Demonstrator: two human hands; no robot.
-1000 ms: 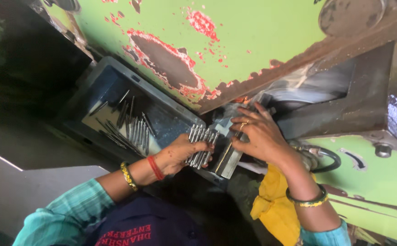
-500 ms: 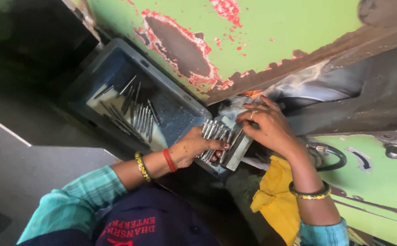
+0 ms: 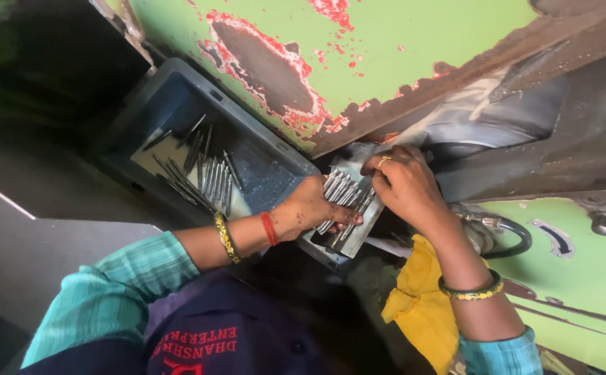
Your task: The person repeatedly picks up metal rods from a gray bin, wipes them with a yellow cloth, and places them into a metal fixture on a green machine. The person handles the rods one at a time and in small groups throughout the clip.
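The bundle of thin silver metal pins (image 3: 344, 198) lies on a small flat grey metal plate (image 3: 355, 232), at the lower edge of the big green machine, between the two hands of the person. The pins lie side by side, tilted, and their tips point up toward the machine.

The left hand (image 3: 310, 208) rests on the lower ends of the pins; its fingers are curled around several of them and press them onto the plate. On this wrist are a red thread band (image 3: 269, 228) and a yellow patterned bangle (image 3: 226, 237). The right hand (image 3: 403, 187) is just beside the upper ends of the pins, with the fingers bent and close together at the edge of the plate; I cannot tell if they pinch a pin or only touch it. A ring is on one finger, and a green and gold bangle (image 3: 469, 292) is on this wrist.

To the left of the hands stands a dark blue-grey plastic crate (image 3: 247, 111) against the machine, and more loose metal pins (image 3: 198, 177) lie on its bottom. The green painted machine body (image 3: 400, 48) has red and dark patches where the paint is gone. Under the right forearm there is a yellow cloth (image 3: 417, 305), and near it a black hose (image 3: 515, 236).
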